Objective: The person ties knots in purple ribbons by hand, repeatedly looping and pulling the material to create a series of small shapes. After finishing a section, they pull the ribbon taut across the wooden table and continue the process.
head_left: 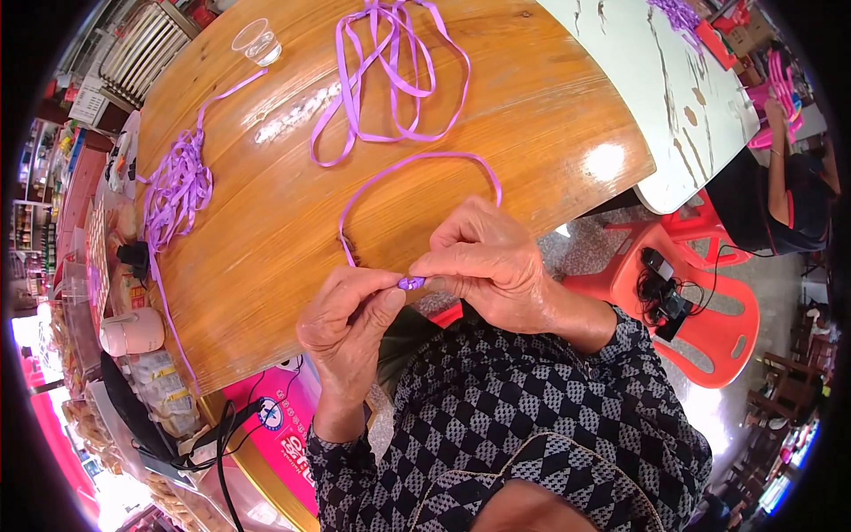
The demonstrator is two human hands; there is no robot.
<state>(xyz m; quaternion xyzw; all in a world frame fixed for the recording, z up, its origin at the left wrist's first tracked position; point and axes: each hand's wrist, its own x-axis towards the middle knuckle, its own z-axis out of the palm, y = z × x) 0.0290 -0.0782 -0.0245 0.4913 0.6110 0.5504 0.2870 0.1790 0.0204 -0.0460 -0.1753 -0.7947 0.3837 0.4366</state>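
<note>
Leaning over a varnished wooden counter (266, 204), curving away ahead of both hands and adjoining a white marble-patterned counter (674, 133) beyond the right hand. Facing loose loops of flat lavender ribbon (381, 138) well ahead of both hands, plus a tangled ribbon bundle (182, 182) out beyond the left hand, trailing one strand back toward the near edge. Seeing also a clear plastic cup (257, 43) far ahead of the left hand, and a red plastic seat (612, 266) off beside the right forearm.

Holding a small folded purple ribbon piece (411, 284) right between the two hands: pinching the left end narrowly between thumb and forefinger of the left hand (350, 315), and gripping the right end just as narrowly with the right hand (496, 275). Spanning the wood just ahead with an arching ribbon strand (434, 154), running from beside the left fingers to behind the right hand; not being able to tell about any join with the held piece.

Probably folding, tightening or shaping the piece at this step, judging by the close two-sided grip. Calling next, most likely, for a firm left pinch, careful tucking or pulling on the right, and enough slack in the arching strand.
</note>
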